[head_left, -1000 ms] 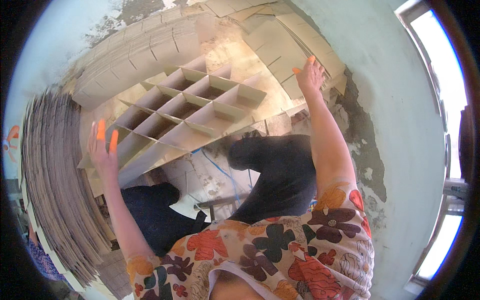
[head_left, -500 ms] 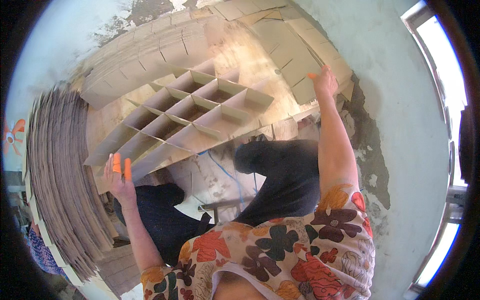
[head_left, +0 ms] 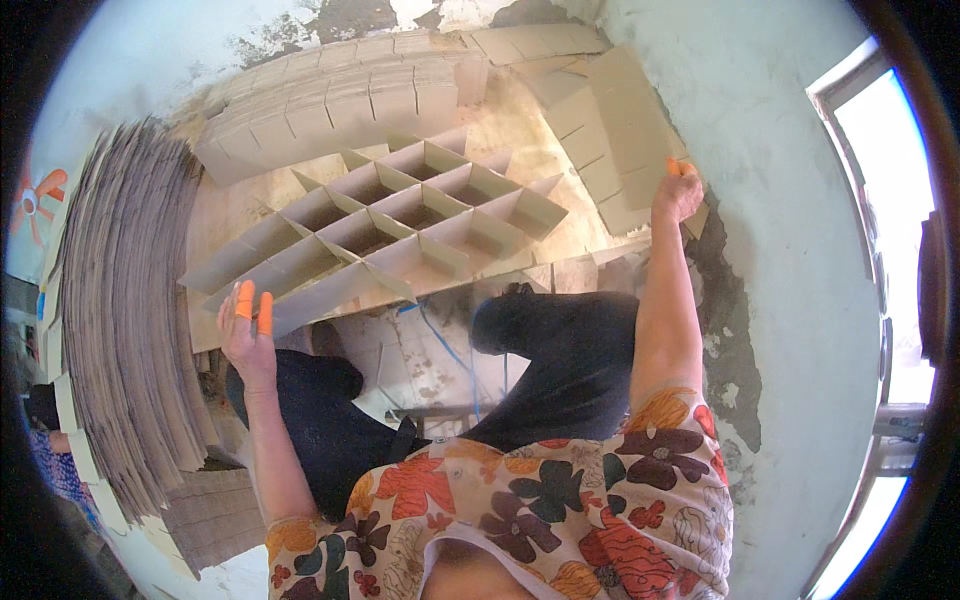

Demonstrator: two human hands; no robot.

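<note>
An assembled cardboard divider grid [head_left: 372,222], made of interlocked slotted strips with diamond-shaped cells, lies on the wooden table before me. At its near left end my left hand [head_left: 247,338] is open, fingers stretched upward and close to the strip ends; whether it touches them I cannot tell. Orange finger covers sit on two of its fingers. On the far right, my right hand [head_left: 679,195] is closed with an orange-covered fingertip, pinching the near edge of a flat cardboard strip [head_left: 632,115]. Slotted cardboard strips [head_left: 582,150] lie beside and under that one.
A long stack of slotted cardboard strips [head_left: 330,100] stands along the table's back. To my left rises a tall pile of cardboard sheets [head_left: 130,320]. The wooden tabletop [head_left: 520,125] ends above my knees. A wall [head_left: 790,250] borders the right side; an orange fan [head_left: 38,200] is far left.
My right hand has closed more and shifted slightly nearer the wall, at the cardboard strip's edge. My left hand remains by the grid's near left end. The whole view has shifted slightly.
</note>
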